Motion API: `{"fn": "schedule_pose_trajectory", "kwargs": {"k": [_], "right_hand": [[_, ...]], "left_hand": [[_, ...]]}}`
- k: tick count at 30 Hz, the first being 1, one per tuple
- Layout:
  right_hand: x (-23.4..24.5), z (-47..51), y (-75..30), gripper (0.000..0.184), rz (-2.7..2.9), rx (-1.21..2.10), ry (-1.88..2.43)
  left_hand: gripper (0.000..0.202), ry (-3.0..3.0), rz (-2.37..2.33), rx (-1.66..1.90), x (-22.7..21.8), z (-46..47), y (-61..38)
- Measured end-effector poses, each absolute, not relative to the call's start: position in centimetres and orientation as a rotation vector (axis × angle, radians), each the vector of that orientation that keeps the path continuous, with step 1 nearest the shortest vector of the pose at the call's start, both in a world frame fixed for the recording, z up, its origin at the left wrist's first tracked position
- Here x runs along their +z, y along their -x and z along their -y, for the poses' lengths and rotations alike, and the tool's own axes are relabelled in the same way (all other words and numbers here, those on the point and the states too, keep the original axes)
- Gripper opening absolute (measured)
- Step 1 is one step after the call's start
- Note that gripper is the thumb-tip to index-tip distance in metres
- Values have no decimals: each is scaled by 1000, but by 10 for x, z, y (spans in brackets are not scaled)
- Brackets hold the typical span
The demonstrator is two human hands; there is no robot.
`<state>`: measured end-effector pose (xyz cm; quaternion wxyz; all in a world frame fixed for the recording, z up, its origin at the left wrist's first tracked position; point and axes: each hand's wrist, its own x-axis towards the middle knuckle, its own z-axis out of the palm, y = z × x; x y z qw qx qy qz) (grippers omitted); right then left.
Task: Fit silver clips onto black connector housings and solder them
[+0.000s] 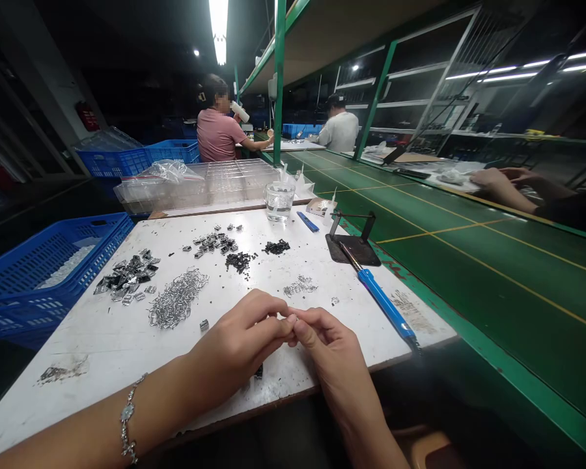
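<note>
My left hand (239,339) and my right hand (322,339) meet fingertip to fingertip over the near edge of a white board (97,339). Both are closed in a pinch on a tiny metal part (294,318) between them, too small to name. A bracelet hangs on my left wrist. On the board ahead lie heaps of small parts: thin silver wire pieces (178,298), shiny metal clips (125,275), a mixed grey pile (215,243), black bits (237,260) and another black heap (277,247).
A blue-handled soldering iron (383,301) rests on a black stand (354,246) at the right. A clear cup (279,198), clear compartment trays (224,179) and blue crates (43,267) surround the board. A green conveyor (469,260) runs along the right. Other people work beyond; another person's hands (502,179) rest across the belt.
</note>
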<state>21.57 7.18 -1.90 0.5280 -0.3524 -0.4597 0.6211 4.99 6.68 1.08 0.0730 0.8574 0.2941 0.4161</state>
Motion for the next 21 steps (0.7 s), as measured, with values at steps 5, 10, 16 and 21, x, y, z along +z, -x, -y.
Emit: {"fn": "schedule_pose_trajectory", "kwargs": {"k": [5, 10, 16, 21], "right_hand": [[-14, -68, -215, 31, 1143, 1493, 832], [-2, -87, -276, 41, 1625, 807, 1064], [2, -135, -386, 39, 2388, -389, 1333], [-1, -145, -387, 44, 2545, -210, 1105]], "left_hand": [[14, -2493, -941, 1052, 18, -62, -52], [7, -1959, -1207, 947, 32, -66, -38], [17, -1036, -1219, 803, 28, -92, -7], [16, -828, -1084, 806, 19, -101, -3]]}}
